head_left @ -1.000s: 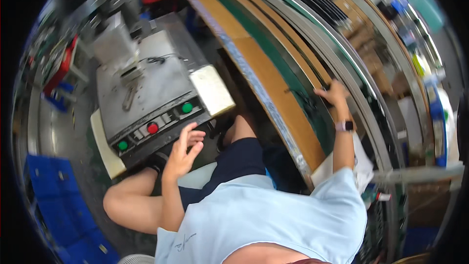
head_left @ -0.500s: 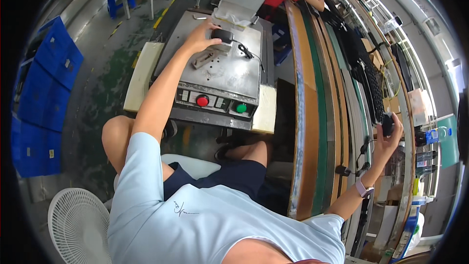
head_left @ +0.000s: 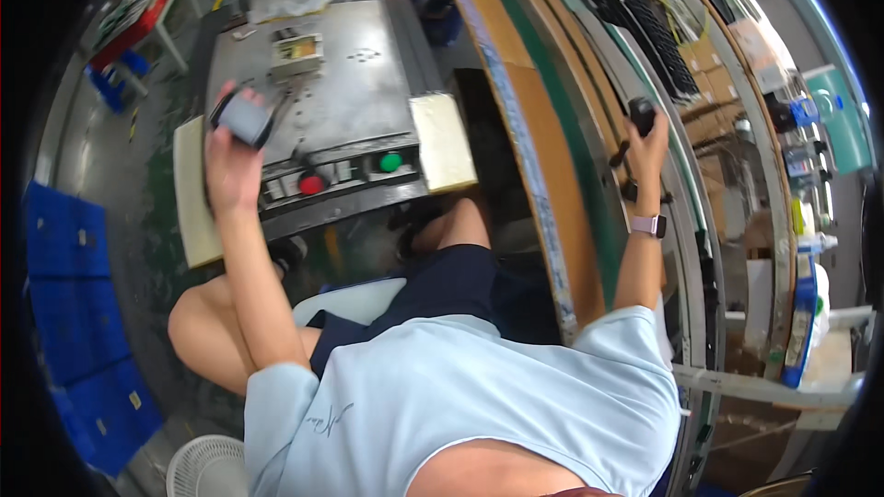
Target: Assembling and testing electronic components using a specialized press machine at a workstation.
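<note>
My left hand [head_left: 235, 170] is closed around a black power adapter [head_left: 247, 120]. Its flat grey face is turned up, above the near left part of a machine's metal plate [head_left: 359, 97]. A small block-like fixture [head_left: 296, 53] stands on that plate with nothing lying over it. Out to the right, above the conveyor-like bench, my right hand [head_left: 651, 147] grips another black adapter [head_left: 642, 115]. A dark cord [head_left: 619, 156] hangs beside those fingers. Motion blurs both hands somewhat.
The machine front carries a red button [head_left: 311, 183] and a green button [head_left: 391, 162]. Cream pads [head_left: 444, 143] flank it. Brown and green strips [head_left: 525, 120] run along the bench on the right. Blue bins [head_left: 74, 313] stand at left, near a white fan [head_left: 207, 469].
My left hand has lifted the adapter off the fixture and brought it nearer me. The right hand still holds its adapter and sits farther from the shelf. The whole view has shifted.
</note>
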The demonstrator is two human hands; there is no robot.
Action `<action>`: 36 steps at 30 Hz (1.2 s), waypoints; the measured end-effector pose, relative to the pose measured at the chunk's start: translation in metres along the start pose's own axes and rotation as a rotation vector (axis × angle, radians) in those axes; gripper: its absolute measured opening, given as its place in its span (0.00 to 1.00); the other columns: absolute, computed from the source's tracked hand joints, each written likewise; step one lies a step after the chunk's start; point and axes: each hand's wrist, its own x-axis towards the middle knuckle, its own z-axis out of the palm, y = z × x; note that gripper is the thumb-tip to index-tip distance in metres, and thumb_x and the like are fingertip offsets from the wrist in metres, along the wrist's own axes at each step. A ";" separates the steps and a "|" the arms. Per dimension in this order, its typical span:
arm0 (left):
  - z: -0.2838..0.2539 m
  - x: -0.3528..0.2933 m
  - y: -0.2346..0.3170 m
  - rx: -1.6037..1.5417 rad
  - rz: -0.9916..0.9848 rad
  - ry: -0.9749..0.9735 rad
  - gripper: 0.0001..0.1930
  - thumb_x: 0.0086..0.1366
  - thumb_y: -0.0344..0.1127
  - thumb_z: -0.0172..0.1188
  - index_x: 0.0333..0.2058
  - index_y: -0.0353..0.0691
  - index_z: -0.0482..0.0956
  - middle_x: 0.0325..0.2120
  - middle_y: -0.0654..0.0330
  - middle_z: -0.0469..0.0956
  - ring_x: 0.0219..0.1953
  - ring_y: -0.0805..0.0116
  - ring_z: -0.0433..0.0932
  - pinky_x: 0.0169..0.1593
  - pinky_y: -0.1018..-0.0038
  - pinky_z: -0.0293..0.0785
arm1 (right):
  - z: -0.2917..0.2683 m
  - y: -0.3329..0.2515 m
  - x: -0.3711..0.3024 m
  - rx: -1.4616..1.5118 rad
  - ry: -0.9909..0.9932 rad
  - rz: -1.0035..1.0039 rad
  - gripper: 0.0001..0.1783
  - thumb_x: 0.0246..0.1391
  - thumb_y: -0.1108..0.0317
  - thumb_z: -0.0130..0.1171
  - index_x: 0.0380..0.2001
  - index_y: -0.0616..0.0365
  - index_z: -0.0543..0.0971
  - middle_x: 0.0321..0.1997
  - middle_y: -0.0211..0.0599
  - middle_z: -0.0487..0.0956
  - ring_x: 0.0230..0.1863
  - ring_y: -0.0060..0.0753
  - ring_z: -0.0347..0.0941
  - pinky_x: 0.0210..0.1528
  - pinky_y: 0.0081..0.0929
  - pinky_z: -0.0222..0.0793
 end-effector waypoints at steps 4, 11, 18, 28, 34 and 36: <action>0.049 -0.069 0.010 0.079 -0.022 0.096 0.32 0.66 0.47 0.59 0.64 0.43 0.59 0.50 0.49 0.69 0.49 0.62 0.71 0.47 0.69 0.75 | -0.063 -0.055 0.048 0.594 0.465 0.088 0.16 0.59 0.72 0.60 0.48 0.63 0.69 0.38 0.41 0.79 0.31 0.26 0.76 0.39 0.20 0.74; 0.057 -0.116 -0.006 0.285 -0.134 0.314 0.21 0.62 0.27 0.57 0.54 0.41 0.66 0.33 0.55 0.71 0.30 0.71 0.70 0.30 0.81 0.67 | -0.012 -0.174 0.069 0.993 -0.032 0.137 0.21 0.60 0.73 0.56 0.56 0.61 0.70 0.41 0.39 0.78 0.33 0.23 0.72 0.37 0.16 0.66; 0.060 -0.128 -0.003 0.517 -0.059 0.418 0.19 0.62 0.22 0.56 0.51 0.41 0.67 0.34 0.57 0.72 0.31 0.72 0.71 0.38 0.79 0.69 | 0.221 -0.307 0.056 1.133 -0.406 -0.218 0.26 0.55 0.70 0.61 0.57 0.60 0.70 0.45 0.39 0.75 0.41 0.34 0.72 0.44 0.23 0.69; 0.004 -0.150 0.008 0.859 0.000 0.700 0.18 0.59 0.26 0.60 0.49 0.40 0.69 0.31 0.59 0.75 0.32 0.68 0.74 0.40 0.76 0.71 | 0.266 -0.417 0.084 0.603 -0.680 -0.863 0.29 0.63 0.57 0.49 0.67 0.48 0.62 0.48 0.46 0.74 0.44 0.51 0.72 0.49 0.38 0.67; -0.017 -0.127 -0.014 1.272 0.103 0.634 0.21 0.57 0.27 0.63 0.49 0.41 0.69 0.33 0.59 0.77 0.31 0.63 0.75 0.42 0.72 0.72 | 0.267 -0.396 0.085 0.483 -0.631 -0.939 0.38 0.61 0.54 0.52 0.69 0.54 0.54 0.60 0.53 0.67 0.54 0.55 0.69 0.55 0.41 0.66; -0.026 -0.132 -0.008 1.324 0.107 0.666 0.22 0.55 0.29 0.65 0.49 0.42 0.69 0.34 0.59 0.78 0.31 0.62 0.76 0.41 0.70 0.72 | 0.227 -0.385 0.059 0.129 -0.570 -0.967 0.52 0.52 0.45 0.62 0.71 0.54 0.48 0.71 0.52 0.55 0.68 0.55 0.56 0.63 0.43 0.62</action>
